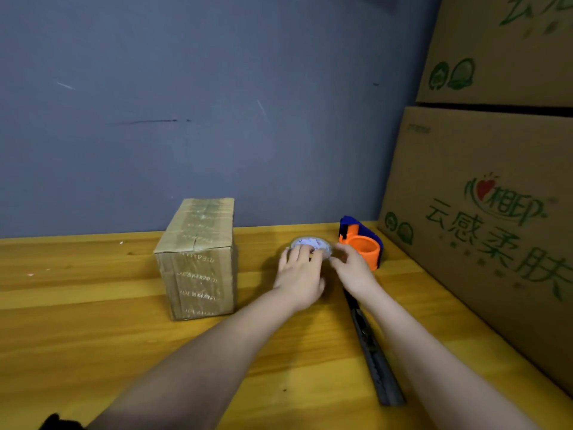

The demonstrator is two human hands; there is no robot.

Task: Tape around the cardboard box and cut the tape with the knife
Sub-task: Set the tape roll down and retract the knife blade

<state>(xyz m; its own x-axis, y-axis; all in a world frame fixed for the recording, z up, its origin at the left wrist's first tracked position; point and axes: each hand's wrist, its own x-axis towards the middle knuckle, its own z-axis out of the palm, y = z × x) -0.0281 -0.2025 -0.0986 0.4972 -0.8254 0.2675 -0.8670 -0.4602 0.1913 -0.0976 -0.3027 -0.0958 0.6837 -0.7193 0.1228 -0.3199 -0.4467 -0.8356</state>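
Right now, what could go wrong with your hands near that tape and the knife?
The knife lies on the table right under the right forearm, so lowering the arm could bump it; whether its blade is out cannot be told. Both hands, left and right, are on the tape roll, which sits close to the orange dispenser and could knock it.

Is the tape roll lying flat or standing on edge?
Flat: the tape roll shows its round face upward on the table.
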